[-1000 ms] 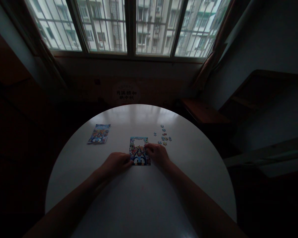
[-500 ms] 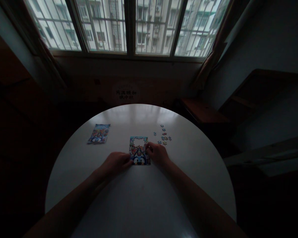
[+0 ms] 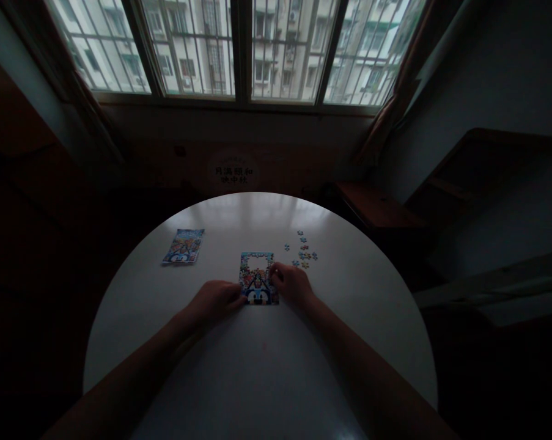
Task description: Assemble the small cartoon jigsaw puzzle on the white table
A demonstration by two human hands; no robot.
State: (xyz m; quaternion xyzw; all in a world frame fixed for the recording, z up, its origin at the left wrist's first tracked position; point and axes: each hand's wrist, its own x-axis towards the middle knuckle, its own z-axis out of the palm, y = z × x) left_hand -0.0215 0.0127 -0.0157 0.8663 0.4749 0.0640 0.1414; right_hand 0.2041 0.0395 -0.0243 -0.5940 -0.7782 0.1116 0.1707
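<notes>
A partly filled jigsaw puzzle [image 3: 260, 297] lies on the white table, with a bare white gap in its upper part and a blue cartoon face along its bottom. My left hand [image 3: 218, 296] rests at its lower left edge, the fingers closed on that edge. At the right edge, my right hand [image 3: 291, 282] is curled with its fingertips pinched together over the border; whatever is between them is hidden. Several loose jigsaw pieces [image 3: 305, 255] lie just beyond my right hand, and a single jigsaw piece [image 3: 287, 247] sits apart from them, nearer the puzzle.
A crinkled picture packet [image 3: 184, 247], printed with a similar image, lies at the left of the round white table [image 3: 257, 366]. Past the far edge is a barred window [image 3: 239, 55]. A reddish-brown wooden piece of furniture [image 3: 381, 205] stands at the back right. The room is dim.
</notes>
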